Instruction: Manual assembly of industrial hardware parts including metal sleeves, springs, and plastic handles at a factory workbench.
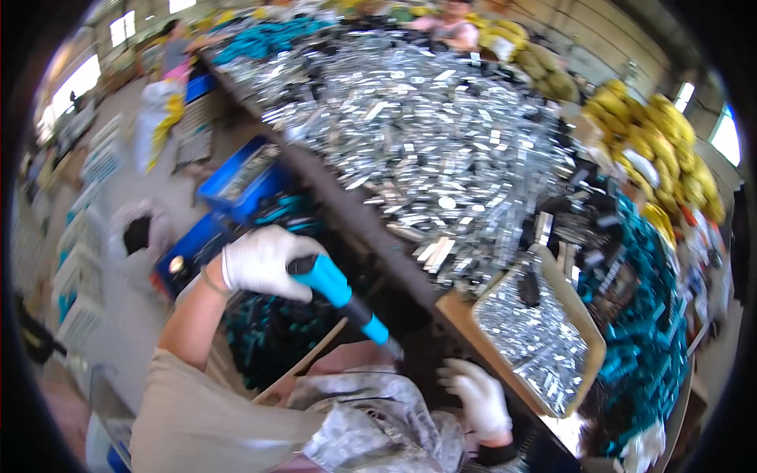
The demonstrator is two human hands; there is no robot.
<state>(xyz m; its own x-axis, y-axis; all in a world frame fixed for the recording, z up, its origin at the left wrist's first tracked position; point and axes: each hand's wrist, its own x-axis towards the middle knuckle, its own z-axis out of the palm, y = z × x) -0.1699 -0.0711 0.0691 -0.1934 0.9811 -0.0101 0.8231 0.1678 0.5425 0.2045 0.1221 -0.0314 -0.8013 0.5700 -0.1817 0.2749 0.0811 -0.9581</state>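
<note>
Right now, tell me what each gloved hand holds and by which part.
Left hand grips the blue-and-black powered screwdriver by its blue handle end. Right hand rests low by the tray; any hold cannot be told.

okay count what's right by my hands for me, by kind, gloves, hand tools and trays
White gloves: 2, one on the left hand, one on the right hand
Blue-handled tool, gripped by the left hand: 1
Tan tray of small silvery metal pieces, beside the right hand: 1
Total: 4
</note>
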